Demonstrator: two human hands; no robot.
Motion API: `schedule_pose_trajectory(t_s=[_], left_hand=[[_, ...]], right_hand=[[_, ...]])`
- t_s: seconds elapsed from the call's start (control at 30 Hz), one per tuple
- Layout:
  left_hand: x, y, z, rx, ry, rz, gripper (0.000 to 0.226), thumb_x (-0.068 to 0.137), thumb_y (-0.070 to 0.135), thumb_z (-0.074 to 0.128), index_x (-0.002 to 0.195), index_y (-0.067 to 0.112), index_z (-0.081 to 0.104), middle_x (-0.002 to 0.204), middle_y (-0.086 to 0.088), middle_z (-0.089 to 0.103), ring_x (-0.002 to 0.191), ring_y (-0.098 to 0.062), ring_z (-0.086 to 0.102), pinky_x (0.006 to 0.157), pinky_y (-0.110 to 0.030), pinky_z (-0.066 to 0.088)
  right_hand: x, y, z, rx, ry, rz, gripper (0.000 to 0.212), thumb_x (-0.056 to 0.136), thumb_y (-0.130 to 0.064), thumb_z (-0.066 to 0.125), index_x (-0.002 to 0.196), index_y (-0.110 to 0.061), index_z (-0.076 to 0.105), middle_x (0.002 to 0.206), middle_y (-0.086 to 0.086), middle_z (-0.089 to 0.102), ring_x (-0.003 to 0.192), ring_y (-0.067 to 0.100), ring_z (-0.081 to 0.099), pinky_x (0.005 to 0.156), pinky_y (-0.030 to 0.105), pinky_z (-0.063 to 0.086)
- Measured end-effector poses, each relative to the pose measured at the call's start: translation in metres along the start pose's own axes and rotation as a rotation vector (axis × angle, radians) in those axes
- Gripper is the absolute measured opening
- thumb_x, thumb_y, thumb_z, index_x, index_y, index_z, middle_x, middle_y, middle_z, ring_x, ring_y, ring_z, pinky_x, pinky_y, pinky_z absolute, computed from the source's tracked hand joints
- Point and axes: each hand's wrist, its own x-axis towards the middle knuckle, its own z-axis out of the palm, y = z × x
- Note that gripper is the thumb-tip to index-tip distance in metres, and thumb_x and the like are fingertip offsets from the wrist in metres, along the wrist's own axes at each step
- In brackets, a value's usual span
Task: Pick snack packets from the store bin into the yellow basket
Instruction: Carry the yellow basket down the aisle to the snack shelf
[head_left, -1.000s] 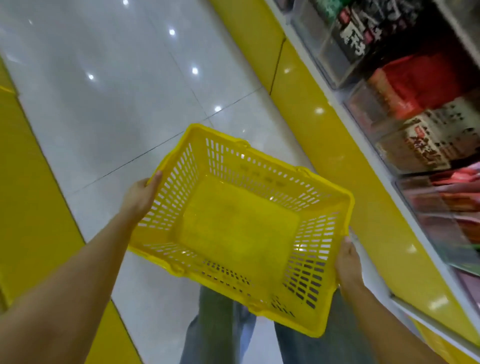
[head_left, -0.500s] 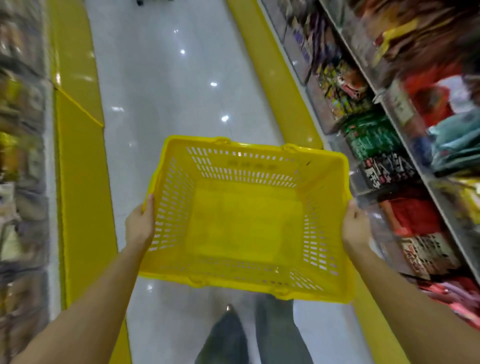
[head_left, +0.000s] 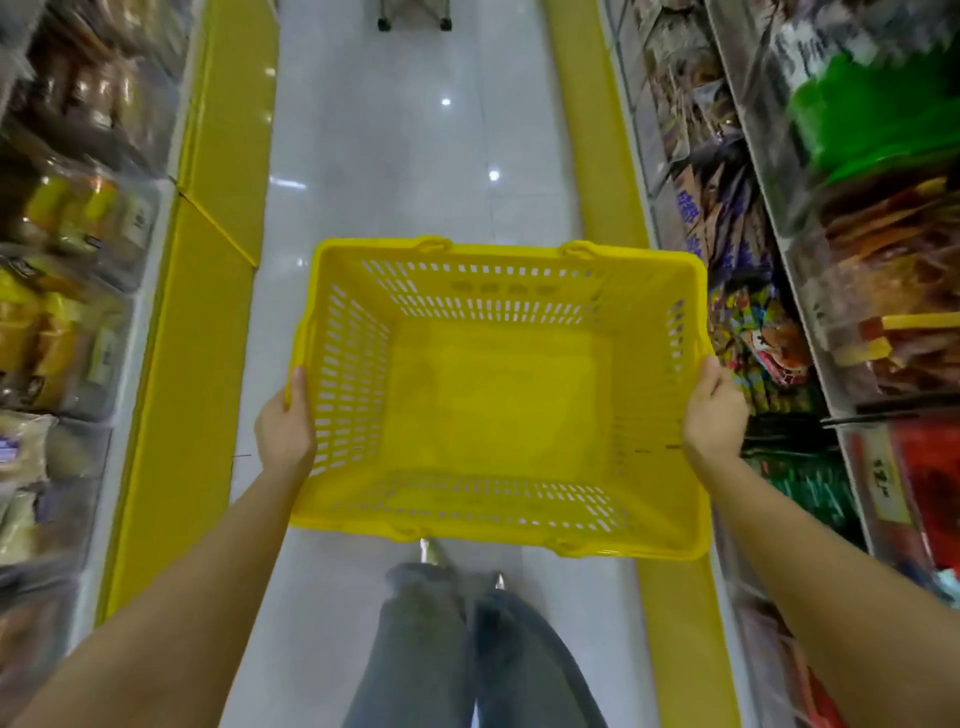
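The yellow basket (head_left: 498, 306) is held level in front of me over the aisle floor, with nothing inside it. My left hand (head_left: 284, 428) grips its left rim, thumb on top. My right hand (head_left: 714, 415) grips its right rim the same way. Clear store bins (head_left: 748, 332) full of colourful snack packets line the shelving just to the right of the basket; the packets look blurred.
Shelves of packaged goods (head_left: 62, 291) run along the left, blurred. Yellow base panels (head_left: 197, 332) border a glossy white tiled aisle. A trolley's wheels (head_left: 414, 15) show far ahead. My legs and shoes (head_left: 441, 613) are below the basket.
The view has swung from the right-hand shelf base to straight down the aisle. The basket went from tilted to level and square in front of me. Both hands kept their hold.
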Motion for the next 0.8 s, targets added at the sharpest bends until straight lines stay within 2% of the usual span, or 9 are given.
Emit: schedule_pose_trajectory(t_s=[0.07, 0.17, 0.3, 0.37, 0.47, 0.53, 0.67, 0.73, 0.8], left_hand=[[0.027, 0.014, 0.006, -0.014, 0.021, -0.023, 0.053, 0.099, 0.045, 0.030, 0.072, 0.004, 0.051, 0.085, -0.033, 0.057, 0.088, -0.045, 0.055, 0.069, -0.043, 0.038], [0.071, 0.032, 0.016, -0.023, 0.020, -0.064, 0.051, 0.098, 0.046, 0.030, 0.071, 0.008, 0.052, 0.077, -0.021, 0.055, 0.087, -0.042, 0.056, 0.068, -0.040, 0.035], [0.135, 0.066, 0.027, -0.027, 0.017, -0.092, 0.055, 0.098, 0.046, 0.030, 0.096, 0.002, 0.064, 0.100, -0.028, 0.063, 0.098, -0.041, 0.057, 0.079, -0.042, 0.041], [0.169, 0.088, 0.034, -0.039, 0.015, -0.086, 0.054, 0.098, 0.045, 0.031, 0.091, 0.001, 0.063, 0.097, -0.028, 0.063, 0.095, -0.039, 0.057, 0.077, -0.041, 0.040], [0.222, 0.126, 0.049, -0.045, 0.001, -0.083, 0.055, 0.098, 0.044, 0.031, 0.083, 0.000, 0.060, 0.090, -0.026, 0.063, 0.089, -0.037, 0.057, 0.074, -0.041, 0.040], [0.257, 0.153, 0.061, -0.035, 0.005, -0.079, 0.054, 0.099, 0.044, 0.031, 0.080, 0.001, 0.058, 0.089, -0.026, 0.061, 0.088, -0.038, 0.056, 0.071, -0.041, 0.038], [0.326, 0.210, 0.086, -0.051, 0.045, -0.039, 0.056, 0.099, 0.041, 0.033, 0.081, -0.006, 0.057, 0.090, -0.035, 0.058, 0.090, -0.045, 0.054, 0.071, -0.044, 0.038], [0.360, 0.237, 0.099, -0.060, 0.061, -0.056, 0.056, 0.098, 0.044, 0.033, 0.084, -0.004, 0.059, 0.089, -0.031, 0.060, 0.092, -0.042, 0.055, 0.071, -0.042, 0.037], [0.393, 0.261, 0.112, -0.061, 0.062, -0.061, 0.055, 0.098, 0.045, 0.032, 0.076, 0.001, 0.056, 0.079, -0.024, 0.057, 0.088, -0.040, 0.056, 0.067, -0.037, 0.033]], right_hand=[[0.027, -0.025, 0.017, -0.024, -0.020, -0.027, 0.051, 0.102, -0.034, 0.023, 0.097, 0.008, 0.053, 0.098, 0.031, 0.056, 0.093, 0.042, 0.054, 0.077, 0.044, 0.040], [0.064, -0.062, 0.044, -0.044, -0.042, -0.059, 0.046, 0.102, -0.032, 0.024, 0.090, 0.002, 0.051, 0.090, 0.026, 0.054, 0.090, 0.039, 0.054, 0.070, 0.036, 0.033], [0.116, -0.111, 0.077, -0.047, -0.067, -0.061, 0.049, 0.102, -0.033, 0.024, 0.097, 0.006, 0.053, 0.098, 0.028, 0.056, 0.091, 0.039, 0.054, 0.070, 0.037, 0.034], [0.146, -0.134, 0.094, -0.043, -0.077, -0.051, 0.049, 0.102, -0.034, 0.024, 0.096, 0.005, 0.052, 0.096, 0.028, 0.055, 0.091, 0.040, 0.054, 0.071, 0.038, 0.035], [0.193, -0.168, 0.118, -0.041, -0.090, -0.056, 0.045, 0.102, -0.033, 0.023, 0.084, -0.001, 0.050, 0.085, 0.025, 0.052, 0.086, 0.037, 0.052, 0.072, 0.040, 0.037], [0.227, -0.190, 0.131, -0.021, -0.101, -0.046, 0.043, 0.102, -0.033, 0.023, 0.076, -0.006, 0.044, 0.073, 0.014, 0.047, 0.079, 0.032, 0.048, 0.067, 0.037, 0.032], [0.302, -0.239, 0.158, 0.003, -0.115, -0.032, 0.039, 0.102, -0.032, 0.023, 0.089, -0.004, 0.048, 0.076, 0.014, 0.049, 0.088, 0.036, 0.052, 0.070, 0.035, 0.032], [0.341, -0.268, 0.170, 0.004, -0.129, -0.048, 0.038, 0.102, -0.031, 0.023, 0.081, -0.007, 0.044, 0.065, 0.001, 0.039, 0.078, 0.029, 0.046, 0.067, 0.033, 0.029], [0.377, -0.298, 0.182, -0.006, -0.134, -0.073, 0.041, 0.102, -0.029, 0.022, 0.069, -0.011, 0.037, 0.062, -0.002, 0.033, 0.073, 0.022, 0.040, 0.064, 0.031, 0.026]])
